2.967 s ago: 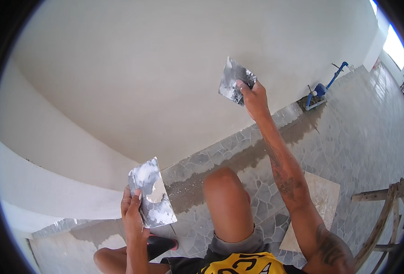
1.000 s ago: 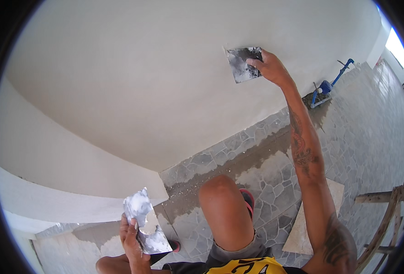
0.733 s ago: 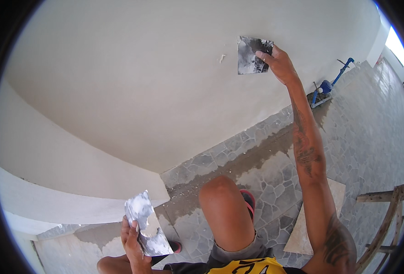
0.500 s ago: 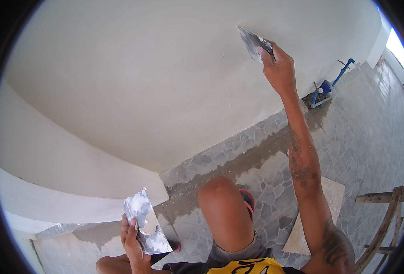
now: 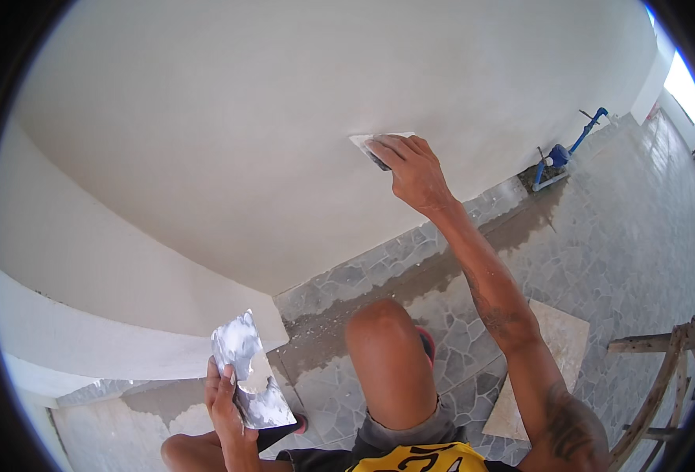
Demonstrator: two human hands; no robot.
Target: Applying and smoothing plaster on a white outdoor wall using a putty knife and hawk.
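My right hand (image 5: 415, 169) is wrapped around the back of a putty knife (image 5: 361, 143), a flat metal blade pressed near-flat to the white wall (image 5: 245, 141). Most of that tool is covered by the fingers. Low on the left, my left hand (image 5: 228, 401) grips a second metal plate, a flat plastering blade (image 5: 240, 342) held face up. White putty (image 5: 258, 373) is smeared over its face, with a thicker lump near the middle. My thumb rests along its edge.
Blue pipes with a meter (image 5: 556, 156) stick out at the wall's foot on the right. A beige tile (image 5: 579, 330) lies on the stone-patterned floor (image 5: 473, 330). At far right stands a wooden sawhorse (image 5: 670, 346). A curved white ledge (image 5: 127, 334) borders the left side.
My right hand has moved down and left along the wall, and its blade has turned from raised to lying against the surface. My left hand has barely shifted.
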